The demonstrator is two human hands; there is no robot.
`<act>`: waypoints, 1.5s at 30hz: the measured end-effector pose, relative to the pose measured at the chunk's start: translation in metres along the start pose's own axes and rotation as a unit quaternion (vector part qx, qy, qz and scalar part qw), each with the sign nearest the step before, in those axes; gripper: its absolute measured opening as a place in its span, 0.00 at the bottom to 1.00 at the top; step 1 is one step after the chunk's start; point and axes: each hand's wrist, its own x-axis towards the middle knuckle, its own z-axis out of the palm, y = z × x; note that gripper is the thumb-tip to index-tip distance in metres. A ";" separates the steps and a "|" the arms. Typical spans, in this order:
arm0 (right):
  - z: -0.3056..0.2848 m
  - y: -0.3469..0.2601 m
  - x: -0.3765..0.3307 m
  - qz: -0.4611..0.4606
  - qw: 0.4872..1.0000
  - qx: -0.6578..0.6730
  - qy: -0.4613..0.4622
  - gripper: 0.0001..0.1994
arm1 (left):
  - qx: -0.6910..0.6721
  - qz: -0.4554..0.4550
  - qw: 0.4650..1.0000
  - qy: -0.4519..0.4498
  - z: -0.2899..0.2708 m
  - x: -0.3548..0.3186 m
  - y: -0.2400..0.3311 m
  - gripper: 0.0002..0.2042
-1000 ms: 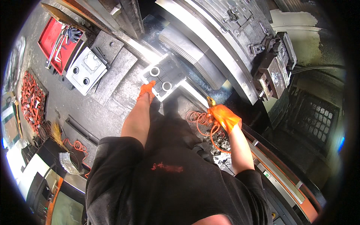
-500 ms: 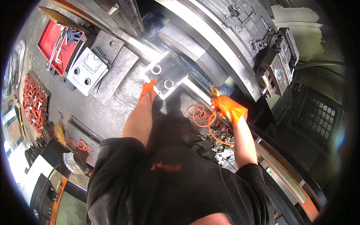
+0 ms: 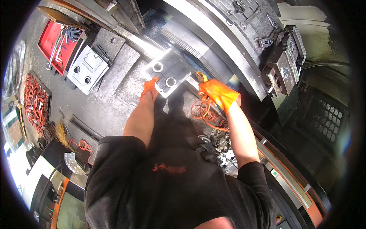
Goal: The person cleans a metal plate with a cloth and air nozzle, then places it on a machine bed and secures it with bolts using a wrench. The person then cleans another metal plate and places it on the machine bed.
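A metal plate [image 3: 176, 70] with two round, raised-rim holes lies ahead of me, over the machine's ledge. My left hand [image 3: 150, 87], in an orange glove, is closed on the plate's near left edge. To the right of the plate, my right hand [image 3: 217, 94], also gloved in orange, is wrapped round an air blow gun [image 3: 201, 77]. Its tip points toward the plate's right edge, apart from it. An orange coiled air hose [image 3: 207, 111] hangs from the gun below my right hand. The glove hides most of the gun's body.
A red tray [image 3: 50, 38] with wrenches and gloves stands at far left. Beside it a similar plate [image 3: 88, 68] lies on grey sheets. Orange-red parts [image 3: 35, 105] fill a bin at left. A machine vise [image 3: 280, 70] sits at right, and metal chips [image 3: 228, 155] lie below the hose.
My right hand has moved left and forward with the air blow gun, closer to the plate. My left hand has shifted slightly along the plate's edge.
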 end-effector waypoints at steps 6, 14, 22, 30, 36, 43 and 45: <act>0.007 0.007 -0.036 0.035 0.997 -0.050 -0.053 0.13 | -0.037 0.022 0.997 -0.064 -0.002 0.016 -0.001 0.22; 0.021 -0.028 -0.052 -0.012 0.979 -0.181 -0.089 0.16 | -0.250 0.042 0.955 -0.152 0.006 0.016 -0.007 0.28; 0.004 0.038 -0.074 0.127 0.968 -0.191 -0.104 0.16 | -0.182 0.068 0.975 -0.109 -0.004 0.032 -0.017 0.32; 0.042 -0.008 -0.042 0.046 0.975 -0.203 -0.082 0.14 | -0.232 0.064 0.960 -0.142 0.016 -0.032 0.007 0.31; 0.032 -0.022 -0.070 0.084 0.968 -0.223 -0.077 0.14 | -0.247 0.063 0.947 -0.194 0.000 0.008 -0.008 0.32; 0.006 0.090 -0.080 0.064 0.973 -0.181 -0.130 0.31 | -0.164 0.054 0.975 -0.139 0.003 -0.003 -0.001 0.31; -0.001 0.214 -0.041 -0.002 0.961 0.219 -0.167 0.26 | -0.159 0.039 0.976 -0.144 0.006 -0.004 -0.008 0.31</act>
